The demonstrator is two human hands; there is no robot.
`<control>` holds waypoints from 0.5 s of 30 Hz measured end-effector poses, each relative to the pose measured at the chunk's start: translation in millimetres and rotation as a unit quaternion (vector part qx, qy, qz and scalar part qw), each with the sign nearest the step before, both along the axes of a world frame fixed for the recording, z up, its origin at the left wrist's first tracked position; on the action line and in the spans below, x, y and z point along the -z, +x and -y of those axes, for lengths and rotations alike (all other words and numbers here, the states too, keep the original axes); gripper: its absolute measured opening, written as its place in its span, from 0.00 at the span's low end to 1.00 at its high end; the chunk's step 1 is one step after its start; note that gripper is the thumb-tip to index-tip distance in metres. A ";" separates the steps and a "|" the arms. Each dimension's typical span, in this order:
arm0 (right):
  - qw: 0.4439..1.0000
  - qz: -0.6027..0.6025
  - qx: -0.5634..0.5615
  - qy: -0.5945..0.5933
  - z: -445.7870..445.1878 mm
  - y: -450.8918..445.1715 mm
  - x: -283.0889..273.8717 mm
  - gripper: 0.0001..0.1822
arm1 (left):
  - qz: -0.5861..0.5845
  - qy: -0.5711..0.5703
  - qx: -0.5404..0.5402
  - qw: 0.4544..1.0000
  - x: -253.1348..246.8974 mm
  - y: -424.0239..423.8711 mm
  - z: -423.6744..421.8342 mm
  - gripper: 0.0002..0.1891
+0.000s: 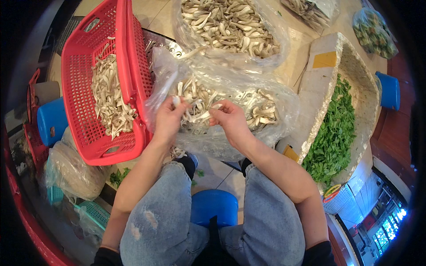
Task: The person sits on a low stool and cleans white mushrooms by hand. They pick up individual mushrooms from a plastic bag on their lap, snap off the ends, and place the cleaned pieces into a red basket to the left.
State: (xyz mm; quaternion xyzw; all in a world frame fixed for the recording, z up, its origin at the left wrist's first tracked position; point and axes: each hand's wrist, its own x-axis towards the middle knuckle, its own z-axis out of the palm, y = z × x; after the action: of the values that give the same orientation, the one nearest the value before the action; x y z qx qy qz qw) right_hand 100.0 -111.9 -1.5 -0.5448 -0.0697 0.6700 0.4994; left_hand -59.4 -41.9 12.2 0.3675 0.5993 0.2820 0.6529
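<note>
Both hands are over a clear plastic bag (283, 109) spread open in front of me, with pale mushrooms (264, 111) inside. My left hand (169, 114) pinches a whitish mushroom piece between thumb and fingers, near the bag's left side. In my right hand (229, 119) is a mushroom stem (204, 116), held at the fingertips and pointing left. The two hands are a short way apart. To the left stands a red plastic basket (75, 99) holding a heap of torn mushroom pieces (111, 96).
Beyond lies another plastic bag (283, 43) full of mushrooms (229, 26). On the right, a foam box (319, 76) contains chopped green leaves (332, 133). A blue stool (214, 206) is beneath me. Bagged goods (76, 169) and a blue container (51, 121) stand at left.
</note>
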 end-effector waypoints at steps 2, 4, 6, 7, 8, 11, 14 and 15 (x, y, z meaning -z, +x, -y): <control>1.000 0.007 0.008 -0.010 1.5 2.9 6.6 0.07 | -0.075 0.065 0.029 0.995 -0.5 -10.9 -11.0 0.03; 0.999 0.027 0.001 -0.024 1.0 5.7 9.5 0.08 | -0.240 0.147 0.106 0.954 -12.3 -15.0 -21.3 0.06; 0.945 0.274 -0.162 0.077 2.4 11.3 10.6 0.09 | -0.302 0.262 0.188 0.897 -13.0 -12.4 -20.3 0.11; 0.881 0.388 -0.239 0.126 3.2 15.7 10.9 0.10 | -0.331 0.317 0.226 0.859 -14.1 -10.4 -19.3 0.13; 0.801 0.509 -0.293 0.114 6.2 26.2 19.1 0.11 | -0.345 0.239 0.244 0.874 -16.0 -6.7 -14.6 0.17; 0.530 0.745 -0.405 0.038 19.3 67.8 36.0 0.10 | -0.367 0.260 0.289 0.845 -18.9 -3.0 -7.2 0.23; 0.464 0.774 -0.431 -0.009 36.8 101.3 32.8 0.08 | -0.294 0.335 0.301 0.843 -16.3 2.7 -3.1 0.23; 0.464 0.774 -0.430 -0.007 38.0 105.2 30.5 0.07 | -0.272 0.360 0.303 0.839 -16.8 4.6 -2.1 0.23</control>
State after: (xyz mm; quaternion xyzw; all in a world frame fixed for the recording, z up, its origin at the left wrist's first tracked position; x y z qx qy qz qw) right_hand 205.3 -149.9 -32.0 -0.7453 -0.6486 0.1046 -0.1139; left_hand -54.8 -39.8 28.9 0.8021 0.4675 0.1545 0.3380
